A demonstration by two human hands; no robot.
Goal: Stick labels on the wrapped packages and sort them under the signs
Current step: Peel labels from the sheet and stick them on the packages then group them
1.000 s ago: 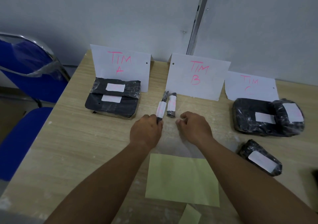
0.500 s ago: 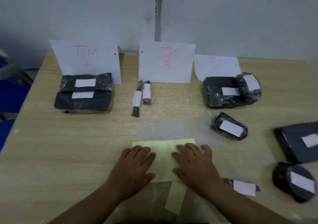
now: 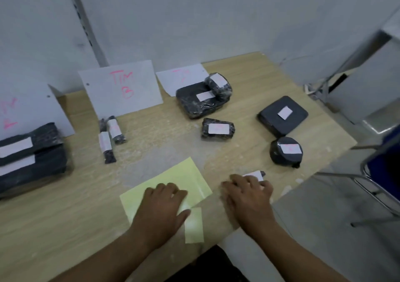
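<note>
My left hand (image 3: 161,210) lies flat on the yellow label sheet (image 3: 173,175), fingers straight. My right hand (image 3: 249,197) covers a small labelled package (image 3: 254,175) near the right edge of the surface (image 3: 65,206), fingers draped over it. Gripping or just resting, I can't tell.

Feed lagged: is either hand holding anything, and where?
Left hand lies flat on the yellow sheet, holding nothing. Right hand covers the near end of a small labelled package; grip unclear.
</note>
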